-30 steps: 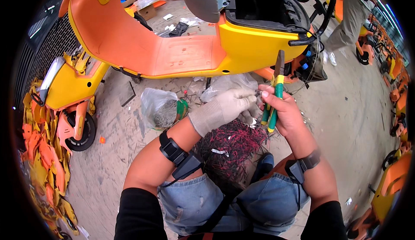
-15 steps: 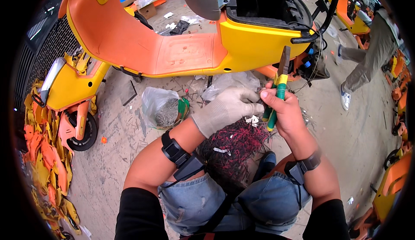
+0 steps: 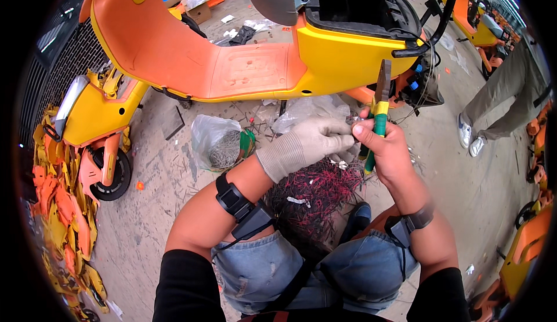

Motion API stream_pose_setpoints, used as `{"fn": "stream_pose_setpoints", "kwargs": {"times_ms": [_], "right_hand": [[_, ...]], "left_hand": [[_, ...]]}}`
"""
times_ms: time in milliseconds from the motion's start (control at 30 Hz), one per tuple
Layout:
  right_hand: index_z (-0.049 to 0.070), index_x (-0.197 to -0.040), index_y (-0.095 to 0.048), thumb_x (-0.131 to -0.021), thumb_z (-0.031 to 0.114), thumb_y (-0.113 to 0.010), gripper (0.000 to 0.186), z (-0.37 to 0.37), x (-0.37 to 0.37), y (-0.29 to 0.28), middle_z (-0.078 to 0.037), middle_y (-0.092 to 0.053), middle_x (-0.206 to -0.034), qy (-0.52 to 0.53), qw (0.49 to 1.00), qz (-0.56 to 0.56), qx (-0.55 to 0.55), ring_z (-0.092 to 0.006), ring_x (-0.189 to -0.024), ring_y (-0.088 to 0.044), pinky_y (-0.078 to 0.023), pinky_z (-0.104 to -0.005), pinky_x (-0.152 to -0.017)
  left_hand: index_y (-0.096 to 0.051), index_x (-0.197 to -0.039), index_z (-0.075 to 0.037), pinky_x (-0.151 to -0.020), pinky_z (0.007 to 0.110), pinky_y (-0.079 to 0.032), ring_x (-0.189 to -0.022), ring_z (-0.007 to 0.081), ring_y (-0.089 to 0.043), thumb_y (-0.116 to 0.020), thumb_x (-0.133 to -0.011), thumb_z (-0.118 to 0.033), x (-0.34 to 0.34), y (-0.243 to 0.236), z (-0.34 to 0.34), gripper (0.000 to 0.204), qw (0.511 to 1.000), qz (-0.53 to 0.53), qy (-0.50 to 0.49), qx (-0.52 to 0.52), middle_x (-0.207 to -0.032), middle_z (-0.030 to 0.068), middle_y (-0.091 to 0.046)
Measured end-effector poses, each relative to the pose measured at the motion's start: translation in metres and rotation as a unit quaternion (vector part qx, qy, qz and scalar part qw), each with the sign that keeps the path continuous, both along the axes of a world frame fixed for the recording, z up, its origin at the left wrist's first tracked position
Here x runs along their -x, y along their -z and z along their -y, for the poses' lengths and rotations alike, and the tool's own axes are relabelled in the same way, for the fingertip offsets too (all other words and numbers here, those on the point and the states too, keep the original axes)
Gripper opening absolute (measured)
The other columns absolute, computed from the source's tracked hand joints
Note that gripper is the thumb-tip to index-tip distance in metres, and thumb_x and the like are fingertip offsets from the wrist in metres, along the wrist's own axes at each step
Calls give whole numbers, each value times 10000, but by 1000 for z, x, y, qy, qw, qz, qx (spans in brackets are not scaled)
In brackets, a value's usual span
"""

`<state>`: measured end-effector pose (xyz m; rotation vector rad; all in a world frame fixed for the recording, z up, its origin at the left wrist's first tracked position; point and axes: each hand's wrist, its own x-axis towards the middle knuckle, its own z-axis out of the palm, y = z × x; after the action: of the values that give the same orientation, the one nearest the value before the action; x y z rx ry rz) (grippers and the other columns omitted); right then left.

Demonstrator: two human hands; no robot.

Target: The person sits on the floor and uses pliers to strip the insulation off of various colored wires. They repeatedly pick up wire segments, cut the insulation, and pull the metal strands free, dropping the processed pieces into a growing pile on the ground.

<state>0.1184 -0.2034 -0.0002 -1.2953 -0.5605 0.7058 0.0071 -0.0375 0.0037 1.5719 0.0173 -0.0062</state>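
Note:
My left hand [image 3: 316,145], in a pale knit glove, has its fingers pinched at my right thumb, on something I cannot make out. My right hand [image 3: 383,148], bare, holds green-and-yellow handled pliers [image 3: 379,119] upright, dark jaws pointing up. Below both hands lies a heap of black and red cut pieces [image 3: 307,197], perhaps ties or wire. Just left of my gloved hand sits a clear plastic bag [image 3: 206,139] with many thin grey pieces. Beyond my hands is a crumpled clear bag [image 3: 296,107] under an orange and yellow scooter [image 3: 333,61].
A second scooter [image 3: 93,122] stands at left beside piled orange and yellow panels [image 3: 61,206]. Scooters [image 3: 478,20] line the right side. A person in grey trousers [image 3: 499,96] stands at right. Cardboard boxes [image 3: 197,11] lie at the back. Paper scraps litter the concrete floor [image 3: 145,235].
The person in grey trousers has moved rightward and nearer. My right hand with the pliers has shifted slightly right and up; my left hand stays beside it with fingers pinched.

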Motion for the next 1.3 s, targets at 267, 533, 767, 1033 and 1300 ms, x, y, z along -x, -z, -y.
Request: {"fn": "stream_pose_setpoints", "kwargs": {"times_ms": [267, 533, 767, 1033, 1300], "right_hand": [[-24, -950, -703, -875, 115, -761, 168, -2, 4, -8, -20, -548, -1163, 23, 1000, 13, 15, -96, -827, -587, -490, -256, -734], [-30, -965, -689, -881, 92, -748, 160, -3, 8, -14, -30, -569, -1085, 28, 999, 1, 24, -91, -768, -586, -487, -248, -698], [-31, -978, -707, -876, 96, -754, 169, -2, 4, -8, -32, -564, -1106, 37, 999, 26, 10, -88, -771, -578, -486, -248, -703], [-36, -936, -727, -876, 88, -749, 139, -2, 1, -9, -39, -509, -1160, 25, 999, 31, 20, -96, -809, -580, -501, -255, -718], [-49, -943, -720, -877, 70, -741, 137, -1, -1, -8, -40, -504, -1162, 34, 999, 32, 17, -114, -846, -588, -519, -265, -731]], "left_hand": [[-573, -1264, -24, -708, 288, -553, -763, 144, -659, -573, -1003, -240, 1, -20, 9, 339, 994, -111, -13, -1, -894, 103, -676], [-585, -1215, -9, -703, 286, -539, -771, 128, -641, -568, -1010, -274, 2, 3, -2, 335, 995, 11, -1, -97, -879, 94, -677], [-594, -1144, 22, -732, 269, -535, -790, 136, -649, -602, -993, -227, 4, -19, 6, 292, 991, -127, -41, -2, -884, 88, -682], [-597, -1097, 2, -715, 261, -528, -778, 136, -642, -612, -984, -201, 7, -2, 0, 232, 995, 16, -34, -92, -893, 85, -663], [-619, -1152, 4, -656, 270, -534, -727, 131, -635, -615, -978, -232, 6, -29, 5, 293, 994, -110, 4, 6, -856, 95, -658]]}}
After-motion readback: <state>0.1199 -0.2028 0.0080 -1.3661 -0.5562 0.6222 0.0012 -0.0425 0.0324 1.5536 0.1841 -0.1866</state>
